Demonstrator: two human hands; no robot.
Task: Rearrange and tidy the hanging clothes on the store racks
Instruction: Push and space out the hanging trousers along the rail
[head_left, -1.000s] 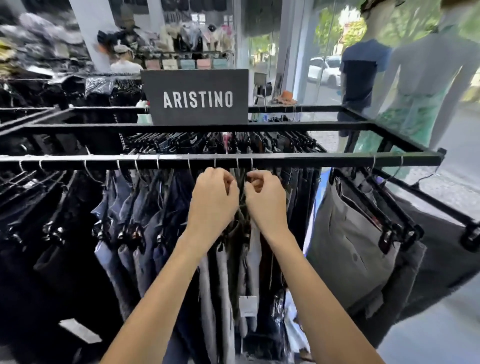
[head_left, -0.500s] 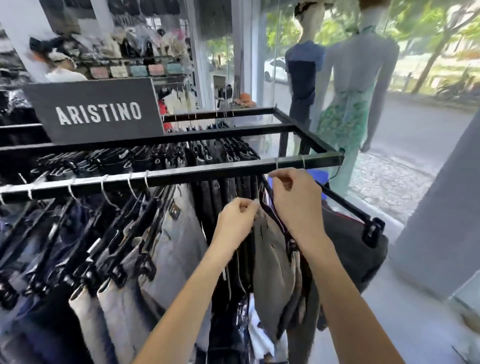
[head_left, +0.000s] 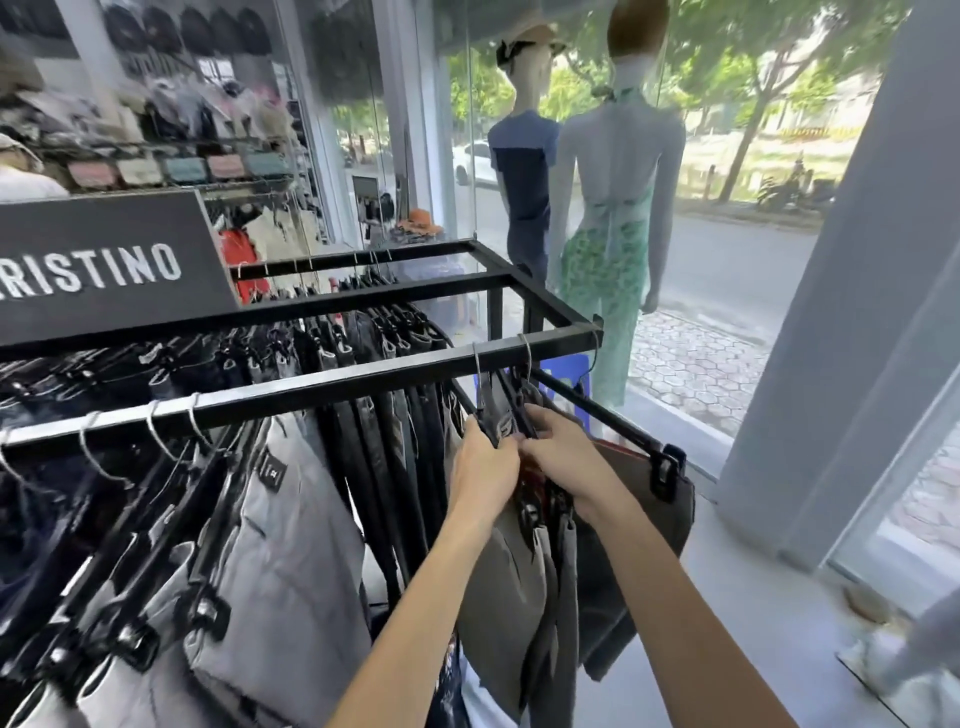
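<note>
At the right end of the front rail (head_left: 311, 387), both hands are on the same small bunch of hanging trousers. Left hand (head_left: 480, 470) has fingers curled round the top of the grey trousers (head_left: 506, 587), just under the hanger clip. Right hand (head_left: 563, 452) grips the neighbouring hanger bar (head_left: 524, 410), fingers wrapped over it; knuckles of the two hands almost touch.

Counts:
- 2 hands, 2 bare forearms
- 2 metal hooks (head_left: 525, 358) over the rail above the hands, 4 more hooks (head_left: 153, 423) visible further left
- 3 parallel black rails on the rack, joined by one end bar on the right
- 2 mannequins at the window: blue T-shirt one (head_left: 524, 171) with a hat, green-patterned outfit one (head_left: 618, 208)
- 1 black sign (head_left: 104, 265)
- 1 brown garment (head_left: 644, 493) clipped to a slanted side arm, right of the hands

Light grey trousers (head_left: 270, 566) hang tilted on the left, dark ones packed in the middle; can't count either group, they overlap.

Hard to read: sign is cut by the left edge, only "RISTINO" shows. How many pairs sit in the held bunch is unclear, hands cover the hanger tops. Shelf goods (head_left: 171, 166) behind are blurred. Bottom-right corner is smeared.
</note>
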